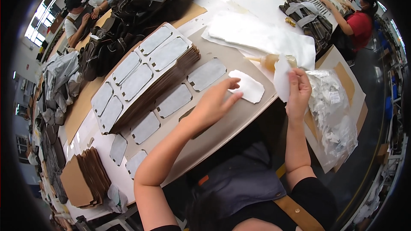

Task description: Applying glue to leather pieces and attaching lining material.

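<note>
The right hand (298, 90) pinched a white sheet (281, 79). The left hand (219, 102), fingers spread, was at the left edge of a pad (249, 87). A bottle (269, 61) lay beyond both hands, a bag (332, 113) beside the right.

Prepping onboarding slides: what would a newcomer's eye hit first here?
Probably the thick stack of panelled sheets, left of centre on the table. Next, the right hand holding up a thin white sheet, right of centre. The dark fabric heap at upper left also stands out.
</note>
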`<move>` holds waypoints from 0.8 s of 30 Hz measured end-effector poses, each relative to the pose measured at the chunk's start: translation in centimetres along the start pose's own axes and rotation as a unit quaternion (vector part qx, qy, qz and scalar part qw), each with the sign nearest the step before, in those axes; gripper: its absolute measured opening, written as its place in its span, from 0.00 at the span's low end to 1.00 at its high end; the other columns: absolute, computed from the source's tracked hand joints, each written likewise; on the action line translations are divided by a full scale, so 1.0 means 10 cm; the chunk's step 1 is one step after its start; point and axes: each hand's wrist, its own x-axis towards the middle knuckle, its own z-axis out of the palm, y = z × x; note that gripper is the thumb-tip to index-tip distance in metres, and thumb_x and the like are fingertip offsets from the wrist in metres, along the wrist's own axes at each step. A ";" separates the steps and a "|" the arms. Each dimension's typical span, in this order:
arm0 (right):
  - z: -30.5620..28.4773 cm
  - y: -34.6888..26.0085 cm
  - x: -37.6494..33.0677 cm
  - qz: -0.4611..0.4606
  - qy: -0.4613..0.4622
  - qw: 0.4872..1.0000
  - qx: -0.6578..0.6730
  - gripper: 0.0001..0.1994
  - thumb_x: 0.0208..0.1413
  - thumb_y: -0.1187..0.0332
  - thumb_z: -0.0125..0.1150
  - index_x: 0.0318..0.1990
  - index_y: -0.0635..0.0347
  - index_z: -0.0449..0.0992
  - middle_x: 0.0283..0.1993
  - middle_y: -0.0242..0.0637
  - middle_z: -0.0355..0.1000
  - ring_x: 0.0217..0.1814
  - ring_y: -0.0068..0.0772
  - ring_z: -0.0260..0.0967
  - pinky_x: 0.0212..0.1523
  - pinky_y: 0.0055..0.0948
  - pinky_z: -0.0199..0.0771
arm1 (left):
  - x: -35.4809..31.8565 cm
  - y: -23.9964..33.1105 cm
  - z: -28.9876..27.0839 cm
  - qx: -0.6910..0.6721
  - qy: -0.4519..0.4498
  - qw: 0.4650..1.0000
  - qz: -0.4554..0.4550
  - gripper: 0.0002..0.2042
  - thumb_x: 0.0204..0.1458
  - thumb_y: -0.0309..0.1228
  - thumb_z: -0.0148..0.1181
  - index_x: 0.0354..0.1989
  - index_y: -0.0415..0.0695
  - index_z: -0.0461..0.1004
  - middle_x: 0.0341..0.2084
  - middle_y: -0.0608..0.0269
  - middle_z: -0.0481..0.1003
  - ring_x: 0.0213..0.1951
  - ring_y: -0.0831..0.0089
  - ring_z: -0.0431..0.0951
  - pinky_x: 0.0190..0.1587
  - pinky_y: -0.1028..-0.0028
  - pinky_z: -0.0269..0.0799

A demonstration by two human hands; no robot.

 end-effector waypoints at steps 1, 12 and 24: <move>0.03 -0.06 -0.03 0.033 -0.088 0.996 0.007 0.06 0.69 0.69 0.60 0.42 0.62 0.78 0.34 0.21 0.75 0.32 0.08 0.65 0.33 0.13 0.63 | 0.00 0.08 -0.09 -0.124 -0.027 0.990 -0.054 0.25 0.72 0.43 0.48 0.69 0.40 0.64 0.60 0.53 0.75 0.63 0.64 0.72 0.68 0.64 0.62; 0.47 -0.48 -0.26 0.156 -0.467 0.870 0.002 0.11 0.68 0.66 0.62 0.38 0.65 0.79 0.32 0.25 0.75 0.32 0.09 0.68 0.33 0.13 0.65 | -0.57 0.11 -0.31 -0.236 -0.050 0.966 -0.091 0.20 0.66 0.41 0.61 0.55 0.36 0.75 0.41 0.60 0.80 0.42 0.81 0.76 0.44 0.77 0.71; 0.77 -0.34 -0.75 0.257 -0.428 0.865 0.053 0.08 0.69 0.65 0.61 0.45 0.62 0.76 0.29 0.23 0.75 0.26 0.08 0.62 0.27 0.15 0.59 | -1.17 0.06 -0.40 -0.146 0.187 0.963 -0.131 0.09 0.63 0.30 0.65 0.42 0.37 0.77 0.31 0.68 0.79 0.32 0.84 0.77 0.36 0.79 0.71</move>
